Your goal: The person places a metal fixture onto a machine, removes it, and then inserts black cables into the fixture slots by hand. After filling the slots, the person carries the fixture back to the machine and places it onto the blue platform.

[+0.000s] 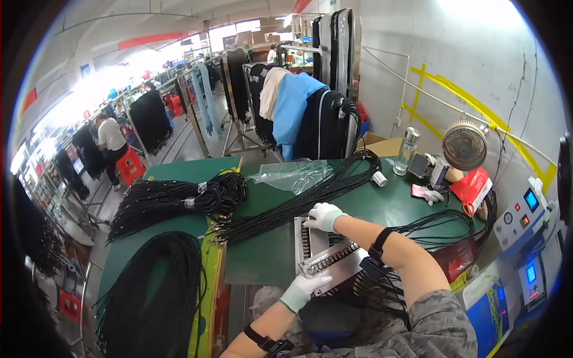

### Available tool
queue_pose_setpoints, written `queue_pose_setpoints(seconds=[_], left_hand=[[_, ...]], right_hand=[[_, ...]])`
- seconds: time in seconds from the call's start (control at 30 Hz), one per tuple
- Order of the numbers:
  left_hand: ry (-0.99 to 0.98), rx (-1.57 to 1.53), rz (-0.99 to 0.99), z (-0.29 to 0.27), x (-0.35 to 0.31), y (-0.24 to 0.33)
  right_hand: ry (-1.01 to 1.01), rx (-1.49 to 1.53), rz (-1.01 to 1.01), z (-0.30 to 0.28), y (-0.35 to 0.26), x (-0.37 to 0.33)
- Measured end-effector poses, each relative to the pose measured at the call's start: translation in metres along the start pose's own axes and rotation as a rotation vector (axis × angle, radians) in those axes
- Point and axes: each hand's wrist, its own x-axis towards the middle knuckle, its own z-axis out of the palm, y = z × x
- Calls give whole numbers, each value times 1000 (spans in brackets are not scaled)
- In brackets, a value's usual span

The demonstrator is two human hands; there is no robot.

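A silvery metal fixture [337, 258] with rows of dark slots lies at the near edge of the green table. It has an upright strip on its left and a slanted bar across its front. My left hand [301, 291], in a white glove, grips the fixture's near left corner, thumb along the bar. Also gloved in white, my right hand [325, 217] closes its fingers on the far end of the upright strip. What lies under those fingertips is hidden. Left of the fixture, a long bundle of black cables [286, 209] points its metal-tipped ends toward it.
More black cable bundles [173, 200] lie on the left, with a large coil [155, 292] nearer me. Clear plastic film [295, 176], a glass bottle [407, 152] and a small fan [465, 145] stand or lie farther back. Control boxes [522, 215] flank my right arm.
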Motion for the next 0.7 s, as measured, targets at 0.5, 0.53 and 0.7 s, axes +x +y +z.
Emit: queue_pose_setpoints(seconds=[0.5, 0.53, 0.7], left_hand=[[-100, 220, 78, 10, -7, 14], [-135, 269, 128, 14, -6, 20], [-289, 319, 260, 27, -2, 43]], right_hand=[[291, -177, -74, -113, -13, -106], [496, -144, -202, -117, -15, -135], [975, -230, -88, -157, 3, -289]])
